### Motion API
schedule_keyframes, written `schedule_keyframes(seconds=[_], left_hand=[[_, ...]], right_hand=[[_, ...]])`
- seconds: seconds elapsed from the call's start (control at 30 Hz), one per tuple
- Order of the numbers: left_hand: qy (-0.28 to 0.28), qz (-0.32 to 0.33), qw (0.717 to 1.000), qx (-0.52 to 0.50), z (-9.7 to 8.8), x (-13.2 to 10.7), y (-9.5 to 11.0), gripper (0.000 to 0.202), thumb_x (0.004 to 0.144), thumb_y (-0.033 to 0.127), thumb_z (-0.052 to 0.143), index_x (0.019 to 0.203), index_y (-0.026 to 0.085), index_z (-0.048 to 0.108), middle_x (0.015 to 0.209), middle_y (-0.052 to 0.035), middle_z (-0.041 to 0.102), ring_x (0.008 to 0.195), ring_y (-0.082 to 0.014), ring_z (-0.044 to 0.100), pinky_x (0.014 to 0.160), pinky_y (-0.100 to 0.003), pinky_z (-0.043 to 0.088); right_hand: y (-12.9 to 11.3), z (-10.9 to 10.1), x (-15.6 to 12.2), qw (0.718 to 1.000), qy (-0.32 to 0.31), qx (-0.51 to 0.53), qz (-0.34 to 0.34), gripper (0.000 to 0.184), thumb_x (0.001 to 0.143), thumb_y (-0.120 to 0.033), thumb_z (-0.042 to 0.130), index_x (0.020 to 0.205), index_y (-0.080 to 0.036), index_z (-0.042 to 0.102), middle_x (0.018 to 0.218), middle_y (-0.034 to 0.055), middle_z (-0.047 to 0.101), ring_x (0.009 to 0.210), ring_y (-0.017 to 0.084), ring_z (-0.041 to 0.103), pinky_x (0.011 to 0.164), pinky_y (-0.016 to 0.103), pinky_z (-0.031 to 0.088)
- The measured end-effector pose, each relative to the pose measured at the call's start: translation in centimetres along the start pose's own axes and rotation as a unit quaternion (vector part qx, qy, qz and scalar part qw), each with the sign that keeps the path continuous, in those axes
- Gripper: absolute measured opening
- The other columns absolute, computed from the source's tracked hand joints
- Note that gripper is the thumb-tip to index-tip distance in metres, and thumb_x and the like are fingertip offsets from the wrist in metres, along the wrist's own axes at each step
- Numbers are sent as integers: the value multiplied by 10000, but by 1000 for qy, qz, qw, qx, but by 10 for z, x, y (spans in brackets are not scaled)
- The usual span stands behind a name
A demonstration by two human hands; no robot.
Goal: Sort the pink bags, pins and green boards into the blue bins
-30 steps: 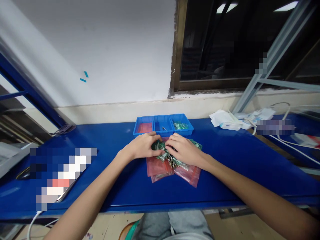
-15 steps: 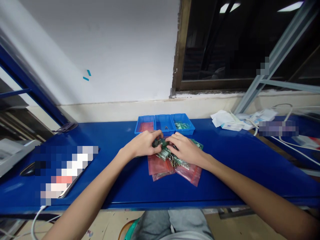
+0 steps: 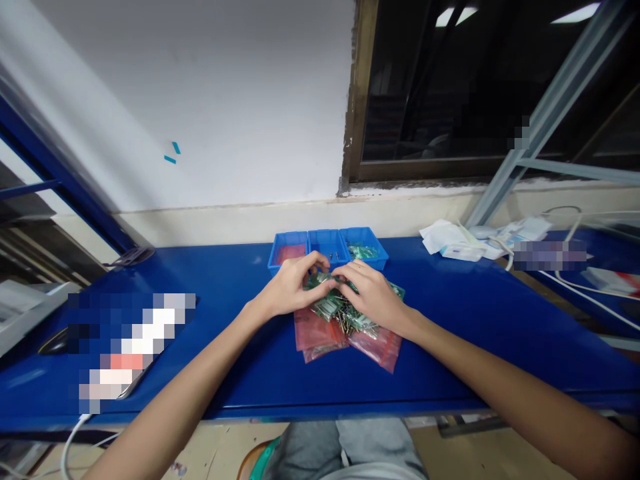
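Note:
My left hand [image 3: 291, 289] and my right hand [image 3: 371, 296] meet over a heap of small green circuit boards [image 3: 340, 312] on the blue bench. Both hands have their fingers curled in a pinch around one small green board [image 3: 326, 280] held between them, just above the heap. The heap lies on several pink plastic bags [image 3: 320, 337]. Right behind my hands stand three joined blue trays [image 3: 329, 247]: the left one shows a pink bag, the middle one a tiny metal part, the right one green boards.
The blue bench [image 3: 450, 333] runs along a white wall and a dark window. White papers and cables [image 3: 475, 240] lie at the back right. A blurred-out flat object [image 3: 125, 347] and a white cable sit at the left front edge.
Both hands have lifted slightly from the heap and drawn toward the trays, pinching one small board between them. The view shifted slightly.

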State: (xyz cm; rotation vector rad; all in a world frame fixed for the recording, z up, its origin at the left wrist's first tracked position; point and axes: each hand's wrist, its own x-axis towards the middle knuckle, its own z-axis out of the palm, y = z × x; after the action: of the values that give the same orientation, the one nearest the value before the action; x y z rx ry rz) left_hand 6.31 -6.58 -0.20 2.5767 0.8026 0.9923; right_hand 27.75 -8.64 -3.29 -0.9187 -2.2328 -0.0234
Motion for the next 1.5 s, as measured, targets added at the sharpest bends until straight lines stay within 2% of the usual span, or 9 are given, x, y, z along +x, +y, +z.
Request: schedule_keyframes(seconds=[0.13,0.4,0.63,0.73,0.83,0.93,1.07,1.23,1.5], left_hand=[[18,20,1000,1,4,0,1,279,910,388,654,1053,153,604,923,-38,674,759,-132,597,687,-267,478],[20,49,997,60,10,-2,-3,243,1020,330,490,1041,155,657,921,-61,676,808,-151,626,765,-297,507],[57,34,993,94,13,-3,-3,358,1052,323,383,880,149,645,745,-34,601,685,-139,550,671,-292,466],[59,22,994,93,14,-3,-3,331,1052,319,380,935,154,643,789,-37,635,720,-141,583,695,-292,483],[78,10,993,85,15,-5,-3,276,1036,312,418,1188,163,593,959,-56,687,800,-147,629,765,-305,521],[101,19,991,89,14,-5,-3,357,1011,255,435,1350,159,488,1012,-68,667,807,-148,623,785,-317,543],[56,42,990,124,14,-6,-6,342,971,140,404,1283,180,538,1048,-80,618,889,-167,620,783,-315,558],[2,41,987,154,16,-7,-11,341,981,247,523,1321,220,515,1150,-82,578,941,-174,629,783,-309,575],[-22,58,987,148,13,-7,-8,416,949,302,584,1341,201,489,1194,-103,569,977,-207,632,796,-346,587]], right_hand=[[2,-2,0,1000,23,2,0,156,1005,-193,464,1047,-177,614,980,83,675,946,231,594,897,402,478],[-1,-6,3,999,36,28,12,170,1002,-191,469,952,-180,631,900,59,670,873,204,590,855,354,453],[-5,-11,8,985,59,118,109,86,949,-230,569,889,-204,626,809,11,661,766,169,613,715,296,460],[-5,-10,8,972,51,180,145,108,959,-287,547,913,-211,609,826,18,659,768,173,611,672,294,478],[-4,-8,8,958,50,228,166,138,955,-333,547,922,-212,606,840,25,647,780,177,606,678,309,502],[0,-6,9,936,58,286,197,152,935,-363,572,911,-213,583,788,6,614,695,153,585,610,290,490],[5,-5,11,891,75,370,250,242,872,-371,653,1024,-224,536,654,-57,551,509,111,507,489,258,409],[4,-3,11,839,87,462,275,319,829,-352,698,1071,-220,538,661,-51,584,531,112,535,504,253,413],[-1,-4,11,818,73,504,266,225,844,-326,680,1012,-218,577,714,-23,603,590,116,547,574,284,456]])
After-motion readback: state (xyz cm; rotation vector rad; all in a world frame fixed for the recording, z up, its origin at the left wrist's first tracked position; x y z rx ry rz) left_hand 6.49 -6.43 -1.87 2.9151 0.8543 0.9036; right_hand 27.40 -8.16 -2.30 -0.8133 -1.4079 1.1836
